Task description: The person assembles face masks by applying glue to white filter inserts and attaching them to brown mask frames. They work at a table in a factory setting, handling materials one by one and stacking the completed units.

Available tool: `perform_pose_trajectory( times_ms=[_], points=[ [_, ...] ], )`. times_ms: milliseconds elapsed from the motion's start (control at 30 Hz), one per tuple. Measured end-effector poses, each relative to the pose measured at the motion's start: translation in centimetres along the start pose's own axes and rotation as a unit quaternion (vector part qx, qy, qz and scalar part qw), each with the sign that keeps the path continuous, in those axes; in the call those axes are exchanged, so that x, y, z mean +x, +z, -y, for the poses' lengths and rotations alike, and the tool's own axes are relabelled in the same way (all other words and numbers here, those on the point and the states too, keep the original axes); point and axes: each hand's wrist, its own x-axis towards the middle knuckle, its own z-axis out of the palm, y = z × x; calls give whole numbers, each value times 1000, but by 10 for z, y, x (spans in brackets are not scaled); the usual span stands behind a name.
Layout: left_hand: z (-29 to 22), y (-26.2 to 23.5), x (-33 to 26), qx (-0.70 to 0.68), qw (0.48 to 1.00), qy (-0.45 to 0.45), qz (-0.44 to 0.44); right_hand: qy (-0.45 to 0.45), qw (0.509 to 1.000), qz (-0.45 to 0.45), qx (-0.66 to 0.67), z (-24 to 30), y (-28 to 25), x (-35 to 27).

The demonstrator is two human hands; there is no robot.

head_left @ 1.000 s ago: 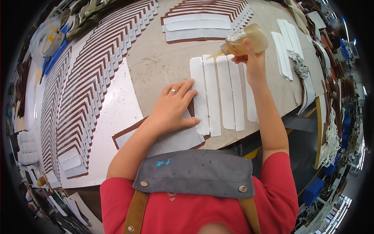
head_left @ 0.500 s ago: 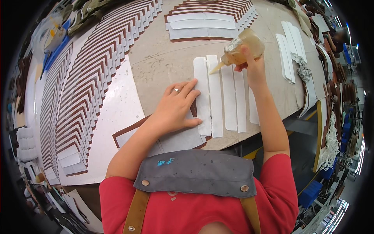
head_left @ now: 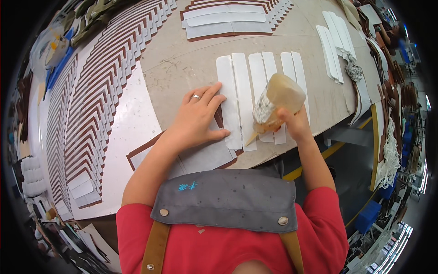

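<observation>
Amber glue bottle [head_left: 273, 107], gripped tip-down in the right hand [head_left: 295, 124], is laying glue on white strips [head_left: 242, 100] at mid-frame (left hand [head_left: 198, 119] pressed flat beside them); next needs a steady line.

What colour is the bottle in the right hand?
Translucent amber-brown bottle, with a pale nozzle, in the head view.

White strips [head_left: 242, 96] lie on a mottled beige counter [head_left: 182, 59], beside a translucent amber squeeze bottle [head_left: 273, 107] with a speckled white label. Rows of white pieces edged in dark brown [head_left: 96, 105] form chevron stripes. A silver ring marks the left hand [head_left: 196, 119]; the apron [head_left: 228, 201] is grey over a red shirt [head_left: 214, 249], with tan straps.
</observation>
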Motion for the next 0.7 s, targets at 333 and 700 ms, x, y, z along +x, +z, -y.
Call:
perform_pose_trajectory(
  times_ms=[333, 700],
  points=[
    [0, 1, -1, 13, 1000, 0, 1, -210, 937, 144, -239, 32, 15, -15],
    [0, -2, 1, 11, 1000, 1, 5, -246, 968, -44, -37, 36, -8, 41]
  ],
)
